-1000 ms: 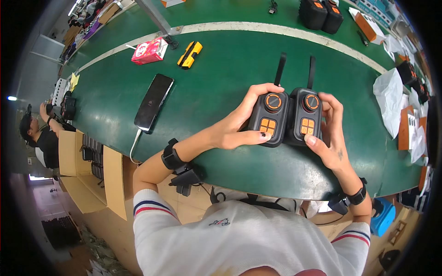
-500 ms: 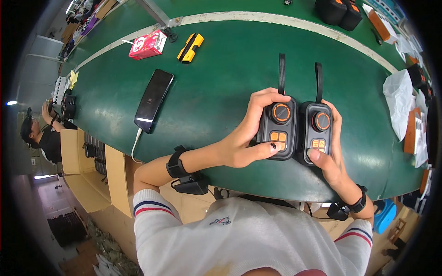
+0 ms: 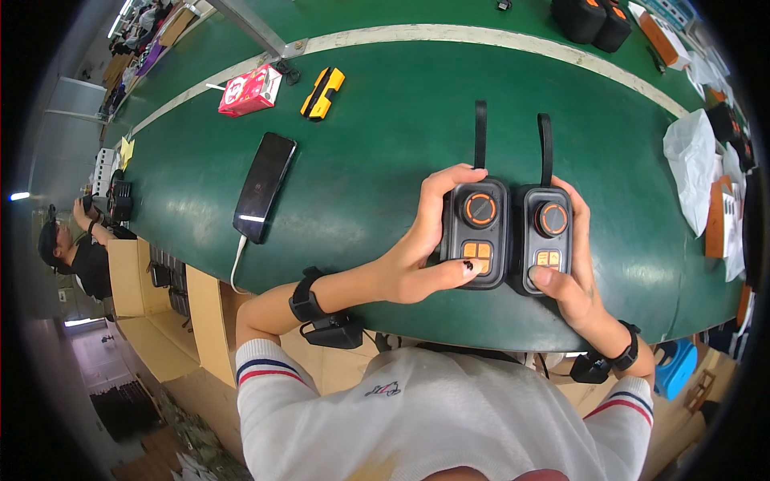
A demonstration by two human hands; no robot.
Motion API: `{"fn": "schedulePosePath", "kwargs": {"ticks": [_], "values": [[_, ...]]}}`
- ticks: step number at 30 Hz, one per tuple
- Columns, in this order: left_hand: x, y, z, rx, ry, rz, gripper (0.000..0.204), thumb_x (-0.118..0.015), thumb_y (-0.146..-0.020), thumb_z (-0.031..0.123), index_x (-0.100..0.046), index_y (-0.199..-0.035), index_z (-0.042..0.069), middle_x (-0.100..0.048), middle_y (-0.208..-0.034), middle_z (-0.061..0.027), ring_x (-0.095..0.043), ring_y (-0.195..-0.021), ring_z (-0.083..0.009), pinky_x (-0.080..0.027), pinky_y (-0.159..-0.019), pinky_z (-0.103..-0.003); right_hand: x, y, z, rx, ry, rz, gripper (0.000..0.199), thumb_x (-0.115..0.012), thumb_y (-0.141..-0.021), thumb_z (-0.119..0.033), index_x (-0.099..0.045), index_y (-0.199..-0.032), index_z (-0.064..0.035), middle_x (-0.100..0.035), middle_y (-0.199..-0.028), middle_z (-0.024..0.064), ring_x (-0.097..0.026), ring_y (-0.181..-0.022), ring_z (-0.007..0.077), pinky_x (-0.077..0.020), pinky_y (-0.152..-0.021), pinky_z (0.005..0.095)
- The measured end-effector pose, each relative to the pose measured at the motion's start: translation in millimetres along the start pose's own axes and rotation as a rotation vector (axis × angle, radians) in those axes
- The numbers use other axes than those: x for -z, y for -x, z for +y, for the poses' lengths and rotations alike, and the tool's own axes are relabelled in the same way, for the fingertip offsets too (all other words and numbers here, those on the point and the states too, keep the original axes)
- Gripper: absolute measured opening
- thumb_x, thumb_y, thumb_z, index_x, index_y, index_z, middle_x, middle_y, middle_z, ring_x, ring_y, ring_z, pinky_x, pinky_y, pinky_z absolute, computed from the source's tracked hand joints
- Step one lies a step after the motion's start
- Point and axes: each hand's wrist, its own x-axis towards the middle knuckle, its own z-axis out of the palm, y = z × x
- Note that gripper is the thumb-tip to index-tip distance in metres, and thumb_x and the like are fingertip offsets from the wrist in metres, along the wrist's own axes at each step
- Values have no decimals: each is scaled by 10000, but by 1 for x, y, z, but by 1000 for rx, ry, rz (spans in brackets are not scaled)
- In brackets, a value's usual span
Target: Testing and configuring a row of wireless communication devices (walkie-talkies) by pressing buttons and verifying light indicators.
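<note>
Two black handheld devices stand side by side near the table's front edge, each with a round orange-ringed knob, orange buttons and a black strap sticking up. My left hand (image 3: 411, 264) is closed round the left device (image 3: 495, 227), its thumb lying on the lower buttons. Round the right device (image 3: 529, 236) my right hand (image 3: 579, 295) is closed, thumb tip at the lower left button. A narrow gap separates the two devices. Their undersides, and most of my fingers behind them, are hidden.
On the green table (image 3: 361, 176) lie a phone (image 3: 267, 184) with a white cable, a red drink carton (image 3: 249, 90) and a yellow-black tool (image 3: 323, 94). A plastic bag (image 3: 690, 160) is at right. An open cardboard box (image 3: 215, 321) stands left, near another person (image 3: 80, 256).
Both devices have shifted slightly left and toward me in the picture, with my hands still round them. The phone, carton and yellow tool also appear a little lower and further left.
</note>
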Motion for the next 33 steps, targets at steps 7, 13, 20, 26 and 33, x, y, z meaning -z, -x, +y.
{"fn": "schedulePosePath", "kwargs": {"ticks": [7,13,20,26,33], "values": [[-3,1,1,-43,-4,0,842,-599,-761,126,-86,-1420,22,-238,-1371,-155,-308,-1283,-238,-261,-1066,-376,-1,4,1,30,3,-4,908,-627,-732,-174,-75,-1440,-38,-328,-1320,162,-353,-1255,263,-301,-1052,391],[-3,4,1,-63,-1,-8,853,-599,-761,108,-59,-1418,36,-254,-1373,-172,-322,-1275,-238,-266,-1061,-377,-1,4,4,59,-16,-2,909,-632,-739,-162,-69,-1440,-27,-319,-1324,172,-348,-1256,266,-299,-1054,391],[-3,4,1,-43,-1,-1,845,-618,-777,146,-69,-1407,19,-234,-1383,-188,-309,-1286,-247,-259,-1066,-384,-2,5,6,83,-54,-8,887,-619,-757,-132,-67,-1444,-25,-329,-1321,167,-359,-1250,255,-312,-1044,385],[-2,4,-2,-61,10,-15,848,-625,-779,162,-73,-1406,19,-215,-1395,-193,-286,-1303,-254,-248,-1073,-386,-2,5,6,88,-47,-5,881,-621,-766,-131,-70,-1446,-28,-334,-1321,165,-364,-1249,251,-317,-1043,384],[-2,3,-1,-73,23,-24,856,-626,-779,163,-67,-1412,28,-230,-1394,-188,-306,-1293,-249,-257,-1069,-384,-5,10,6,108,-11,31,872,-632,-785,-156,-78,-1448,-36,-353,-1317,175,-385,-1241,252,-328,-1040,385]]}}
